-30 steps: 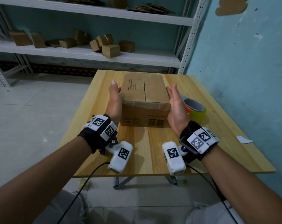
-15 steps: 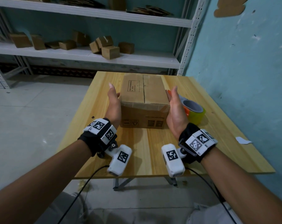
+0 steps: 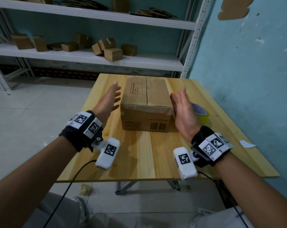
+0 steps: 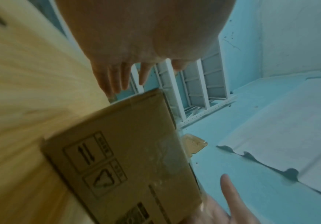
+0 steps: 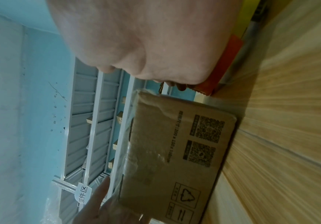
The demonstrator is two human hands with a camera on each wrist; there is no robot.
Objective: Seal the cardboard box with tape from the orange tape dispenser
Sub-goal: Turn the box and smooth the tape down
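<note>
A closed cardboard box (image 3: pixel 147 102) stands on the wooden table (image 3: pixel 156 153), its top flaps meeting in a seam, with clear tape on the near edge. My left hand (image 3: pixel 109 99) hovers open just left of the box, fingers straight, not touching it. My right hand (image 3: pixel 183 111) hovers open just right of the box, palm turned inward. The orange tape dispenser (image 3: pixel 202 113) with its yellow roll lies on the table behind my right hand, mostly hidden; its orange edge (image 5: pixel 223 63) shows in the right wrist view. The box (image 4: pixel 129 153) (image 5: pixel 177 151) fills both wrist views.
Metal shelving (image 3: pixel 90 58) with several small cardboard boxes stands beyond the table. A teal wall (image 3: pixel 254 79) runs close along the table's right side. A white paper scrap (image 3: pixel 247 143) lies at the right edge. The near part of the tabletop is bare wood.
Both hands have come off the sides of the box and spread outward, now hovering a little apart from it. The box stays where it was.
</note>
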